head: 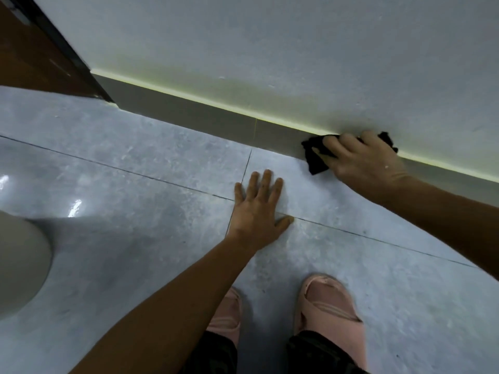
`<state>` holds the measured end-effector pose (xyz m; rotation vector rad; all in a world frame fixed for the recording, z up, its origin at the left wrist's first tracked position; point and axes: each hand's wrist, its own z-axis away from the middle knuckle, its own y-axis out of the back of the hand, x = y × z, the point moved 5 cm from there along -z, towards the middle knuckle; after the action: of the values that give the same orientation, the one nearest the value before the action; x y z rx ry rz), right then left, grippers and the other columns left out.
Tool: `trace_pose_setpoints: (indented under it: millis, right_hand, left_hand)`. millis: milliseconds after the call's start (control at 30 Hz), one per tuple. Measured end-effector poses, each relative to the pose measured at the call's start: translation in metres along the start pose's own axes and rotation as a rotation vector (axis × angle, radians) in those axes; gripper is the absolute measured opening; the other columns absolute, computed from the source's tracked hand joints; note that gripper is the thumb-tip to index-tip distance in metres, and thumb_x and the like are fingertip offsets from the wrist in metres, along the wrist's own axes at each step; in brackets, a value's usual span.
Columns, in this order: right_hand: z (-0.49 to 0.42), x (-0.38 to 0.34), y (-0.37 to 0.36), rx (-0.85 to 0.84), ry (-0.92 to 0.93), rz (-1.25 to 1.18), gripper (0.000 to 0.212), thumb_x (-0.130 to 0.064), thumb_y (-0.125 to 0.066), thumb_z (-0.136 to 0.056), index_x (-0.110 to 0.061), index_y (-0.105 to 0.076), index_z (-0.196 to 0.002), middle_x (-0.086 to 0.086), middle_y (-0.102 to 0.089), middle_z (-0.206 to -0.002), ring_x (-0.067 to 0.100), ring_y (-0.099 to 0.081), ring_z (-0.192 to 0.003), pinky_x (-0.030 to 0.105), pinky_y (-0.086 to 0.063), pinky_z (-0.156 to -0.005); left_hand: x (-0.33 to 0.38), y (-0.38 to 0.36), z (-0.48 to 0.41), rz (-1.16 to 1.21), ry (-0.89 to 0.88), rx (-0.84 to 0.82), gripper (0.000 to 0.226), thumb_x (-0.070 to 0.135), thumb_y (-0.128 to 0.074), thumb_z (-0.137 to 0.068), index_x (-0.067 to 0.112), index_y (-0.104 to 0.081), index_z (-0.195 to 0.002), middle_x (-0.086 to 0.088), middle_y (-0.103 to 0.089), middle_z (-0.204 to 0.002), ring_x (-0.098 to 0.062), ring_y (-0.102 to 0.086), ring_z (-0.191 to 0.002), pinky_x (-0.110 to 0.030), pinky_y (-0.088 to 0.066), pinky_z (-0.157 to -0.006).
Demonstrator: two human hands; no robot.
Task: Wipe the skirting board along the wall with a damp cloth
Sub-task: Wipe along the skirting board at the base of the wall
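A grey skirting board [205, 114] runs along the foot of the pale wall [270, 49], from the door frame at the upper left down to the right edge. My right hand [361, 160] presses a black cloth [314, 159] against the board at the right; the hand covers most of the cloth. My left hand [259, 209] lies flat on the grey tiled floor [135, 171], fingers spread, holding nothing, a short way in front of the board.
A brown door with a dark frame [54, 55] stands at the upper left. A pale rounded object [19, 265] sits at the left edge. My feet in pink slippers [326, 303] rest on the tiles below my hands.
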<state>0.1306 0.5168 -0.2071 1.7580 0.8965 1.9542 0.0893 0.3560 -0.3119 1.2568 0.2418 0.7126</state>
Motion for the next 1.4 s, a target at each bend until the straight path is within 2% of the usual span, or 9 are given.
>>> trace_pose_setpoints:
  millis: [200, 467, 567, 767, 900, 1033, 1167, 1267, 1400]
  right_hand:
    - [-0.044, -0.031, -0.007, -0.043, 0.144, 0.008, 0.034, -0.014, -0.047, -0.08, -0.021, -0.072, -0.102, -0.003, -0.061, -0.101, 0.022, -0.043, -0.085, 0.033, -0.032, -0.065]
    - [0.055, -0.002, -0.042, -0.281, 0.218, 0.055, 0.037, -0.005, -0.048, -0.071, -0.021, -0.074, -0.092, -0.002, -0.062, -0.095, 0.021, -0.052, -0.079, 0.032, -0.033, -0.062]
    - [0.066, 0.017, -0.029, -0.191, 0.116, 0.038, 0.048, 0.002, -0.036, -0.078, -0.021, -0.073, -0.098, -0.001, -0.063, -0.089, 0.021, -0.053, -0.074, 0.031, -0.034, -0.058]
    - [0.0, 0.001, 0.0, 0.017, 0.055, -0.074, 0.04, -0.011, -0.038, -0.08, -0.022, -0.072, -0.097, -0.002, -0.066, -0.092, 0.02, -0.057, -0.076, 0.032, -0.038, -0.059]
    - [-0.01, -0.02, -0.013, -0.088, 0.135, -0.074, 0.051, -0.01, -0.029, -0.078, -0.027, -0.073, -0.097, -0.006, -0.065, -0.098, 0.016, -0.058, -0.082, 0.029, -0.04, -0.062]
    - [0.027, -0.019, -0.035, -0.238, 0.207, -0.044, 0.037, -0.019, -0.049, -0.079, -0.029, -0.071, -0.107, -0.008, -0.063, -0.104, 0.015, -0.056, -0.085, 0.028, -0.04, -0.064]
    - [0.088, 0.004, -0.054, -0.359, 0.171, -0.036, 0.033, -0.014, -0.057, -0.069, -0.025, -0.075, -0.094, -0.005, -0.067, -0.097, 0.018, -0.058, -0.078, 0.029, -0.04, -0.06]
    - [0.112, 0.029, -0.045, -0.277, 0.075, -0.043, 0.039, -0.003, -0.049, -0.072, -0.021, -0.074, -0.096, -0.001, -0.066, -0.092, 0.021, -0.055, -0.074, 0.032, -0.035, -0.059]
    - [0.087, 0.035, -0.026, -0.054, -0.058, -0.025, 0.051, 0.002, -0.029, -0.089, -0.021, -0.07, -0.107, -0.001, -0.067, -0.095, 0.021, -0.054, -0.073, 0.032, -0.03, -0.061]
  left_hand:
    - [-0.002, -0.002, 0.0, -0.009, -0.008, 0.024, 0.084, 0.066, -0.026, -0.089, 0.021, 0.009, -0.15, -0.007, 0.017, -0.159, -0.031, 0.015, -0.145, -0.054, 0.004, -0.114]
    - [-0.001, -0.003, 0.001, -0.044, 0.004, 0.02, 0.084, 0.067, -0.022, -0.089, 0.021, 0.014, -0.149, -0.008, 0.02, -0.158, -0.032, 0.018, -0.144, -0.053, 0.006, -0.114]
    - [-0.002, -0.003, 0.0, -0.035, 0.002, 0.014, 0.085, 0.067, -0.023, -0.089, 0.021, 0.013, -0.149, -0.008, 0.019, -0.158, -0.032, 0.018, -0.144, -0.054, 0.005, -0.114]
    - [-0.004, -0.001, 0.0, -0.029, 0.003, 0.003, 0.085, 0.067, -0.025, -0.088, 0.022, 0.012, -0.15, -0.008, 0.018, -0.159, -0.032, 0.017, -0.145, -0.054, 0.003, -0.114]
    - [-0.003, 0.002, -0.001, -0.032, 0.015, 0.003, 0.085, 0.068, -0.026, -0.088, 0.022, 0.01, -0.15, -0.008, 0.016, -0.159, -0.032, 0.015, -0.145, -0.057, 0.0, -0.115]
    - [0.006, 0.001, -0.002, -0.043, 0.065, 0.018, 0.077, 0.062, -0.021, -0.092, 0.022, 0.012, -0.15, -0.012, 0.019, -0.158, -0.034, 0.016, -0.144, -0.06, 0.005, -0.112]
    - [0.04, 0.0, -0.005, 0.001, -0.101, 0.044, 0.071, 0.056, -0.02, -0.095, 0.023, 0.013, -0.15, -0.009, 0.024, -0.156, -0.027, 0.021, -0.144, -0.046, 0.012, -0.114]
    - [0.069, -0.006, -0.008, 0.041, -0.206, -0.003, 0.072, 0.057, -0.023, -0.095, 0.023, 0.011, -0.15, -0.006, 0.023, -0.157, -0.025, 0.02, -0.144, -0.044, 0.01, -0.117]
    - [0.09, -0.017, -0.013, -0.004, -0.189, -0.054, 0.08, 0.069, -0.023, -0.088, 0.029, 0.01, -0.15, -0.004, 0.02, -0.159, -0.027, 0.02, -0.144, -0.056, 0.01, -0.114]
